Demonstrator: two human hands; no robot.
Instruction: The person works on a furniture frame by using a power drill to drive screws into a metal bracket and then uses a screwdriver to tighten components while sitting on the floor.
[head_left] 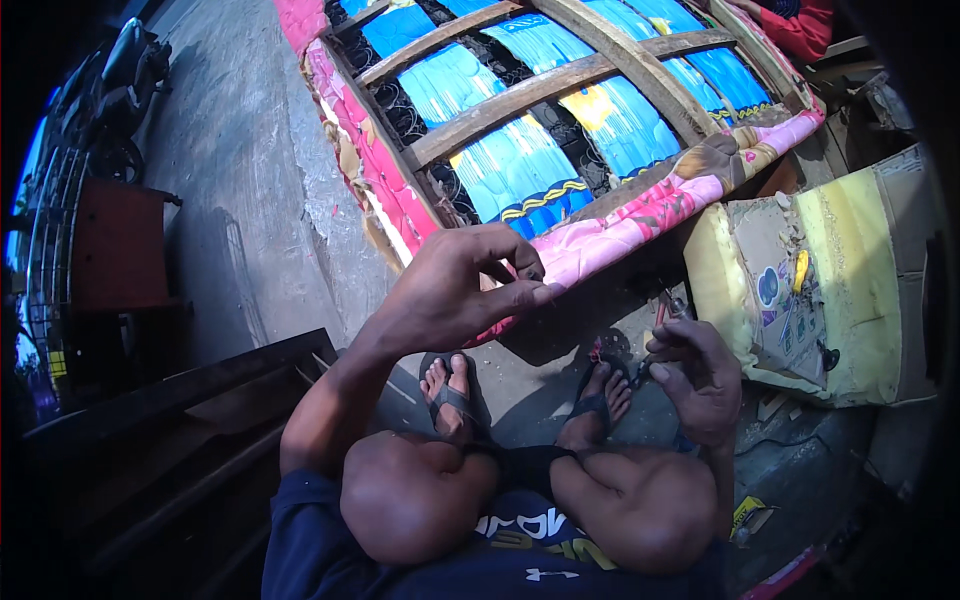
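My left hand (pixel 480 280) is curled at the near edge of an upturned wooden frame (pixel 480 105), which has blue patterned padding (pixel 500 170) between its slats and pink fabric (pixel 585 245) round the border. Whether it grips the fabric or a small dark item is unclear. My right hand (pixel 690 375) has bent fingers, lower right of the frame, beside a red-handled tool (pixel 668 305); what it holds, if anything, I cannot make out. My sandalled feet (pixel 450 400) are below.
A yellow foam pad with cardboard (pixel 840 280) lies on the right. A person's red sleeve (pixel 795 25) shows at top right. Dark wooden furniture (pixel 150 420) stands at lower left, a motorbike (pixel 120 90) and red box (pixel 120 240) at left on the concrete floor (pixel 250 170).
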